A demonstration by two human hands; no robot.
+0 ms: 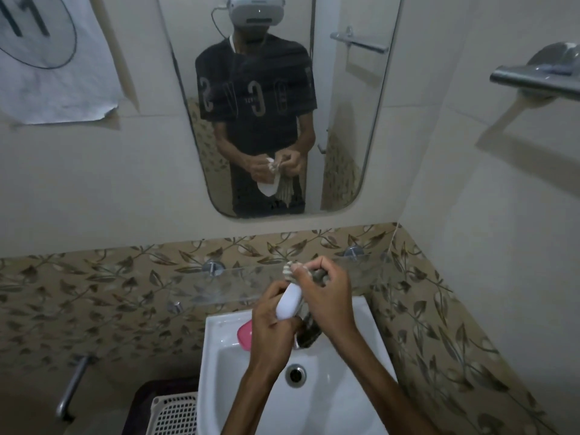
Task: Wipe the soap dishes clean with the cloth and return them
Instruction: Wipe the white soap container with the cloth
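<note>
My left hand (272, 321) grips a white soap dish (289, 302), held upright on edge above the white sink (370, 337). My right hand (326, 293) is closed on a striped grey cloth (309, 332), bunched at the dish's top and hanging down behind it. The cloth presses against the dish's right side. A pink soap dish (245, 333) lies on the sink's back left ledge, partly hidden by my left hand.
A glass shelf (219, 285) on chrome pegs runs along the wall just behind my hands. A mirror (345, 136) hangs above it. A white perforated basket (175, 412) sits left of the sink, a chrome bar (72, 384) beside it, and a chrome rail (533, 80) at upper right.
</note>
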